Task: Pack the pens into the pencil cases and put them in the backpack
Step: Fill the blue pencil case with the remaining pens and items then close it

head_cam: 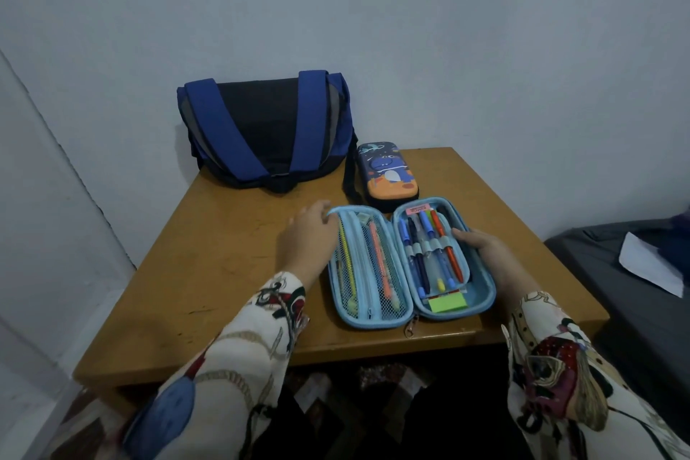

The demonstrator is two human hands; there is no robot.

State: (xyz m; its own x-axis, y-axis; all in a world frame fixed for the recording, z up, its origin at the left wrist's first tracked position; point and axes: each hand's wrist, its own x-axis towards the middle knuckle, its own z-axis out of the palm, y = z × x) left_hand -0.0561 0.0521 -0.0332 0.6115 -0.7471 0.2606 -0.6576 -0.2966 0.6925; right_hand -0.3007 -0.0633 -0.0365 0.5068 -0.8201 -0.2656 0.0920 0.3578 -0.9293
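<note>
We have the light-blue pencil case (410, 265) lying open like a book on the wooden worktop (231, 273), its long axis running away from us toward the wall and its hinge down the middle. Our left hand (308, 235) rests at the outer far edge of the left half, the mesh-pocket side (367, 265), fingers curled loosely over the rim; whether that grip truly pinches the rim or only touches it, we cannot tell. Our right hand (481, 245) lies on the outer edge of the right half, thumb reaching in toward the pens (429, 254) held under the elastic loops, its fingers hidden behind the rim.

We judge the pens here are already packed, so the coming move is closing the case. That turns on the hinge: the left half must swing over to the right about the long axis, and our left hand is on the edge that has to travel. The zip pull (410, 327) hangs at the near end, closer to our right hand.

The second pencil case (388, 172), closed, with a cartoon print, sits just beyond, touching or nearly touching the open one. The blue backpack (265, 131) stands behind, nearer our left hand.
</note>
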